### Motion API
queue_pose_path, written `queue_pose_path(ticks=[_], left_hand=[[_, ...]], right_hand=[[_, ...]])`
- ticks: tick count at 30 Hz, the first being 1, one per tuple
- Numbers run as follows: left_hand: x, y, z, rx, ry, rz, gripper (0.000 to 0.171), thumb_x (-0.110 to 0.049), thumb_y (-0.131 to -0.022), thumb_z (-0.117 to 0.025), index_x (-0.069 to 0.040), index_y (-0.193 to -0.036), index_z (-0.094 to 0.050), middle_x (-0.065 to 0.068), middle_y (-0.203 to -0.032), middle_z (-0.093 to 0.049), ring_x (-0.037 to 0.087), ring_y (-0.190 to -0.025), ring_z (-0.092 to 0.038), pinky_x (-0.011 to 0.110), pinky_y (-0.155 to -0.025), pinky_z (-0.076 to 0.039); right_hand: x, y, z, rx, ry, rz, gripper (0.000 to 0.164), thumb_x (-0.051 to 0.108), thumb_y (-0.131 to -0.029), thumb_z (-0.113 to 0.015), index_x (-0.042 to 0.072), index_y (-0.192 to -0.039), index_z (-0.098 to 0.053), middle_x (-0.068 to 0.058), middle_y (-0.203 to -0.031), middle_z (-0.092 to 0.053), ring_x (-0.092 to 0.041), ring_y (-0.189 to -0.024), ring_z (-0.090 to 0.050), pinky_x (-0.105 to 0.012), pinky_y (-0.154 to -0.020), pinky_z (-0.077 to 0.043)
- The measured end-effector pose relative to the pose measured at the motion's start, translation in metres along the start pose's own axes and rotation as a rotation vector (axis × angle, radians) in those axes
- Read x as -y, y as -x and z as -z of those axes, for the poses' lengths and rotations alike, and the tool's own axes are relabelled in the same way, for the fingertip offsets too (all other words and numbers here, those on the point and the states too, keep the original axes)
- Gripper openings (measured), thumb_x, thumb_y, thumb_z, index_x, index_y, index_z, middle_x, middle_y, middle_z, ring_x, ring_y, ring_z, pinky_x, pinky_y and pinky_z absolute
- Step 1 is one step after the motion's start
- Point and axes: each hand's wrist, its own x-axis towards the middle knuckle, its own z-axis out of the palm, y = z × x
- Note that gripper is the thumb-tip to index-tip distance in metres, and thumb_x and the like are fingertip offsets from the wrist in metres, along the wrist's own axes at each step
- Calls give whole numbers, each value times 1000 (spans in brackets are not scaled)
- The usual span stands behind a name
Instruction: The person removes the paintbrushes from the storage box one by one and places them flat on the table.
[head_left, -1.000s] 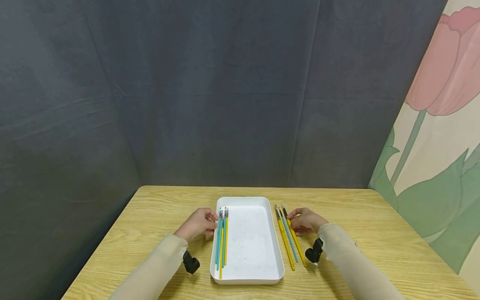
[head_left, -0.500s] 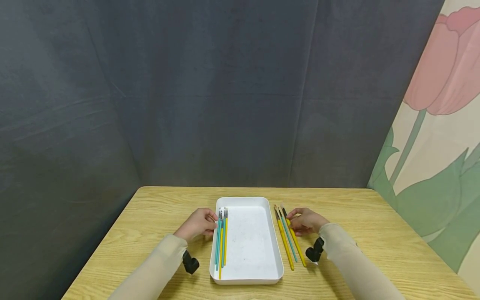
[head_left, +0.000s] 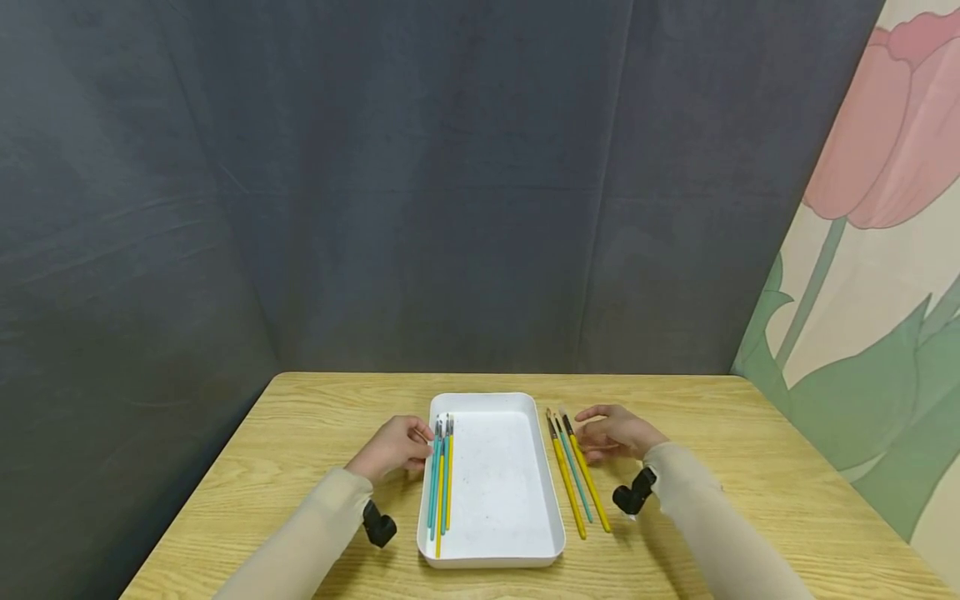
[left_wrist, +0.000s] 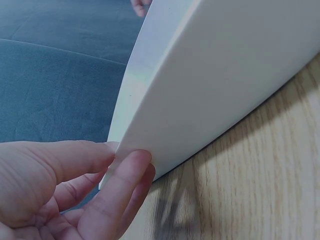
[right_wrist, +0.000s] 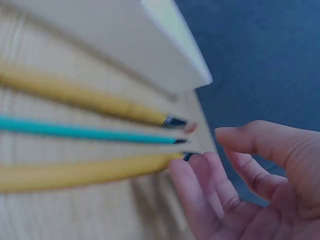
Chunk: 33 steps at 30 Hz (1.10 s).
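Note:
A white tray (head_left: 510,492) stands in the middle of the table, with several yellow and teal paintbrushes (head_left: 450,483) lying along its left side. My left hand (head_left: 392,447) pinches the tray's left rim; the left wrist view has the thumb at the edge and fingers on the outer wall. To the right of the tray lie a yellow paintbrush (head_left: 567,486), a teal paintbrush (head_left: 575,473) and another yellow paintbrush (head_left: 589,483), bristles pointing away. My right hand (head_left: 617,433) is beside the rightmost one, thumb and fingers spread apart, fingertips close to its ferrule (right_wrist: 189,156).
The wooden table (head_left: 337,400) extends to both sides of the tray. A dark curtain (head_left: 450,208) hangs behind it. On the right is a wall painted with a tulip (head_left: 862,133). A black wrist camera (head_left: 633,492) sits on the right sleeve.
My right hand has moved slightly away from the rightmost yellow paintbrush, and its thumb has spread from the fingers. The left hand stays on the tray's rim.

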Motion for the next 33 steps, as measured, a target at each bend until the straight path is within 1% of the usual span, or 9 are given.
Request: queue_pose_path(ticks=[3,5,9,11,16,20,23,29,33], left_hand=[[0,0,0,-1,-3,1,16,4,-87,-64,6,-102,-59,12,-85,-56,18,-69,-60,32,-62,-57],[1,0,0,-2,-2,0,16,5,-87,-64,6,-102,-59,12,-85,-56,18,-68,-60,32,-61,-57],[2,0,-1,-3,5,-3,16,5,-87,-64,7,-102,-59,12,-85,-56,18,-67,-59,31,-61,-57],[3,-1,-2,-7,8,-1,16,6,-87,-64,7,-102,-59,12,-85,-56,18,-67,-59,31,-60,-56],[4,-2,-3,-14,8,3,16,6,-87,-64,7,-102,-59,12,-85,-56,18,-67,-59,29,-58,-55],[5,-2,-2,-12,8,-2,15,6,-87,-64,6,-101,-59,12,-85,-56,17,-67,-59,28,-58,-55],[5,-2,-2,-12,8,-1,15,5,-87,-64,6,-101,-59,12,-85,-56,18,-67,-59,28,-58,-55],[4,-2,-2,-11,12,-5,15,6,-87,-64,6,-101,-59,12,-85,-56,18,-67,-59,30,-59,-56],[3,-1,-2,-11,16,-9,15,6,-87,-64,7,-101,-59,12,-84,-56,17,-67,-59,30,-60,-56]], right_hand=[[9,1,1,17,-33,36,47,12,-96,-57,-6,-136,-41,-20,-118,-59,-17,-90,-65,-38,-83,-58],[15,1,-1,31,-58,60,46,14,-97,-56,-6,-137,-41,-20,-122,-56,-18,-93,-65,-40,-87,-57],[27,1,-9,56,-99,96,41,14,-98,-55,-2,-134,-45,-13,-116,-58,-19,-93,-64,-37,-85,-57],[33,1,-16,71,-116,108,38,13,-98,-55,-1,-132,-46,-13,-114,-59,-20,-93,-64,-36,-84,-57],[47,0,-38,114,-124,127,38,12,-97,-55,-2,-132,-47,-16,-116,-58,-20,-91,-64,-38,-86,-57],[57,0,-58,169,-129,145,36,11,-98,-53,-4,-131,-46,-14,-113,-57,-20,-92,-63,-37,-85,-57],[63,-1,-72,202,-139,149,37,9,-99,-50,-7,-132,-44,-15,-113,-57,-21,-93,-63,-37,-84,-57],[73,-6,-102,215,-126,126,33,8,-98,-52,-5,-129,-48,-12,-107,-61,-24,-94,-64,-39,-84,-58],[77,-11,-119,223,-83,105,32,9,-97,-55,-4,-127,-52,-17,-114,-60,-26,-97,-65,-39,-85,-57]])
